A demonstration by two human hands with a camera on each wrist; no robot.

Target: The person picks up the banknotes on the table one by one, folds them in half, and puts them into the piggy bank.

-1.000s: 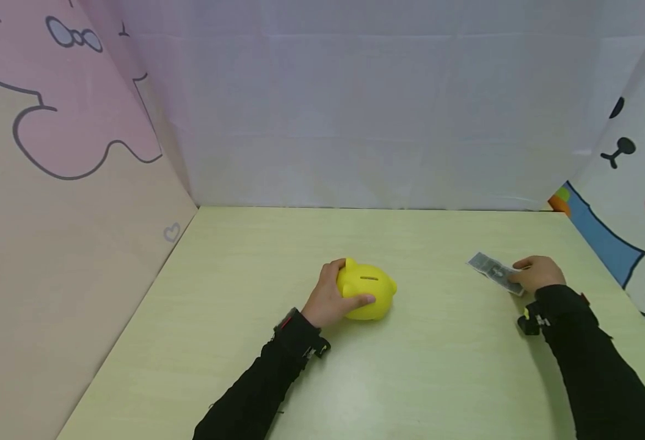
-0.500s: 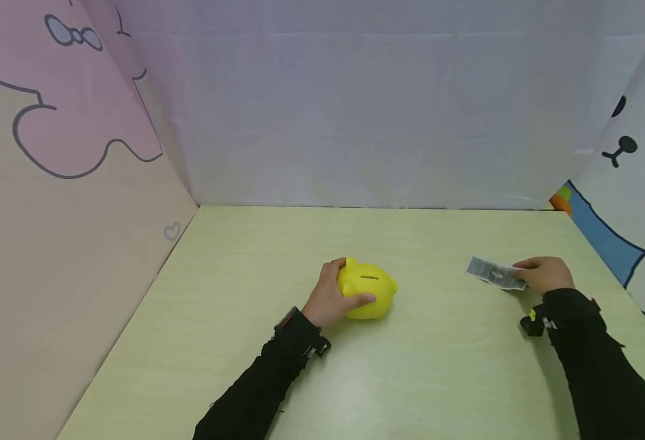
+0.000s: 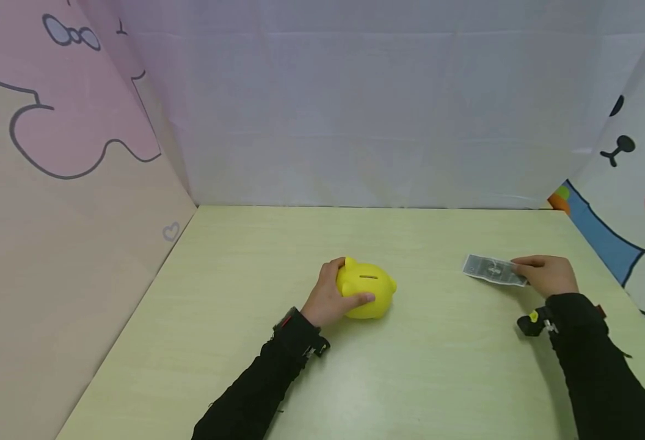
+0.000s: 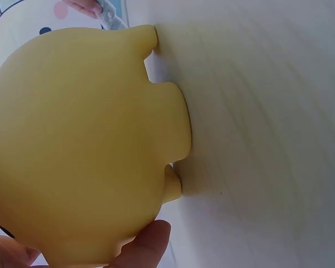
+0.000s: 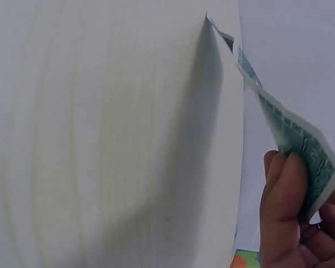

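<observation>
A yellow piggy bank (image 3: 371, 287) stands on the table, a dark slot in its top. My left hand (image 3: 330, 297) grips it from the left, thumb across the near side and fingers around the far side. In the left wrist view, the feet of the piggy bank (image 4: 78, 128) rest on the tabletop. Off to the right, my right hand (image 3: 548, 275) pinches one end of a grey-green banknote (image 3: 491, 270), which extends leftward. The right wrist view shows the creased banknote (image 5: 301, 139) between thumb and fingers, raised off the table and casting a shadow.
The pale wooden table (image 3: 245, 269) reaches back to a white curtain (image 3: 355, 110). A pink and beige printed panel (image 3: 80, 232) borders it on the left. A panel with a cartoon animal (image 3: 630, 208) borders the right side. Both wrists wear black straps with small cameras.
My right hand has lifted the banknote and turned it, so that it lies more level across the head view. The left hand and the piggy bank have stayed in place.
</observation>
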